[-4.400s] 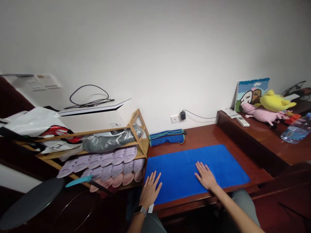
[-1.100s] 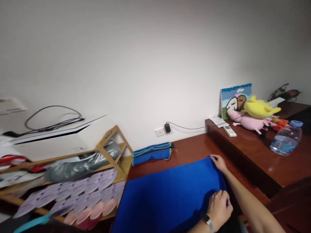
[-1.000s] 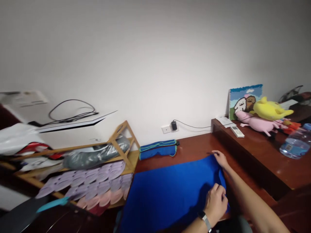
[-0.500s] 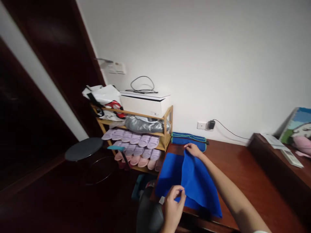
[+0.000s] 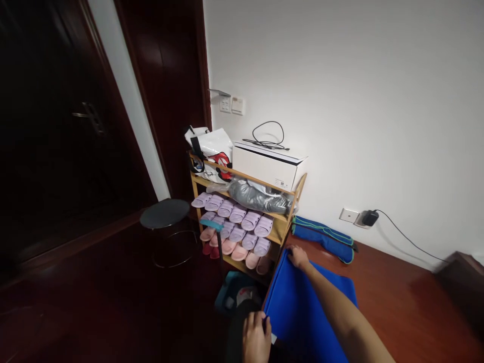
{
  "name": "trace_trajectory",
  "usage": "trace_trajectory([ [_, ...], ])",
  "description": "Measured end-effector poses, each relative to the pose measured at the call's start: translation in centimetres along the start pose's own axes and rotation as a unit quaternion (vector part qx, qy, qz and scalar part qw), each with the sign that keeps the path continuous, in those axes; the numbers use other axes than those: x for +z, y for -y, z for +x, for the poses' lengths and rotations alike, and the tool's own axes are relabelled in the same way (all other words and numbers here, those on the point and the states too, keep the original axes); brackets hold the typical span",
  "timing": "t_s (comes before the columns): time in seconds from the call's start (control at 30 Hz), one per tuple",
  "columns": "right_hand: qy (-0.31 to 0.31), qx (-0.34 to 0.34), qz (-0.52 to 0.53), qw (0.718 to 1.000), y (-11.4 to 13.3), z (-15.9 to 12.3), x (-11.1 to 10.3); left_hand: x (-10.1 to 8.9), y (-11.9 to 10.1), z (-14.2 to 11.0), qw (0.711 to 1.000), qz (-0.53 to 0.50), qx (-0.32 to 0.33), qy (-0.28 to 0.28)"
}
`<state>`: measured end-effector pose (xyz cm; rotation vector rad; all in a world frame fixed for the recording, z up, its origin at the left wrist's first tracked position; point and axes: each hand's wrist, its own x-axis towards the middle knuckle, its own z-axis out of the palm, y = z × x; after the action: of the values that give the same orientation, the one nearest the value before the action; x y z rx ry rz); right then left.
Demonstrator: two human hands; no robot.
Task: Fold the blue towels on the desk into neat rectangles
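A bright blue cloth (image 5: 298, 307) lies over the left end of the reddish-brown wooden table, its left edge running along the table's side edge. My left hand (image 5: 257, 337) is closed on the cloth's near left corner, its fingers curled over the edge; a small white tag peeks out beside it. At the far left corner, my right hand (image 5: 298, 257) pinches the same cloth, with the forearm crossing above it. Beyond the right hand rests a folded blue fabric piece with green trim (image 5: 323, 238).
To the left stands a wooden shoe rack (image 5: 282, 229) with several slippers, a white box (image 5: 264, 164) and a white bag (image 5: 217, 146). A round stool (image 5: 165, 213) and a teal long-handled dustpan (image 5: 227, 292) are on the floor. A black plug (image 5: 369, 218) sits in the wall socket.
Both hands have brought the blue cloth's lifted edge leftward onto the cloth's left side. My left hand, earlier pinching with fingers raised, now curls over the near corner. The view has turned left.
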<state>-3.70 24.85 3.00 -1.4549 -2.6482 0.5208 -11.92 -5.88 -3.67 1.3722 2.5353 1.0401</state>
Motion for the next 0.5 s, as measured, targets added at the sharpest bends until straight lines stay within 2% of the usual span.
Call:
trace_trajectory([
  [0.13, 0.021, -0.025, 0.002, 0.999, -0.2, 1.3, -0.2, 1.0, 0.8, -0.2, 1.000, -0.002, 0.016, -0.007],
  [0.3, 0.017, -0.060, 0.034, 0.997, -0.2, 1.4, -0.7, 2.0, 2.6, 0.0, 0.997, -0.036, 0.067, -0.021],
  [0.4, 0.010, -0.090, 0.067, 0.994, -0.3, 1.0, -1.8, 2.4, 3.1, 0.2, 0.995, -0.034, 0.086, -0.037],
  [0.5, 0.003, -0.131, 0.102, 0.986, -0.8, 0.1, -3.8, 2.5, 2.7, 0.5, 0.996, -0.012, 0.070, -0.051],
])
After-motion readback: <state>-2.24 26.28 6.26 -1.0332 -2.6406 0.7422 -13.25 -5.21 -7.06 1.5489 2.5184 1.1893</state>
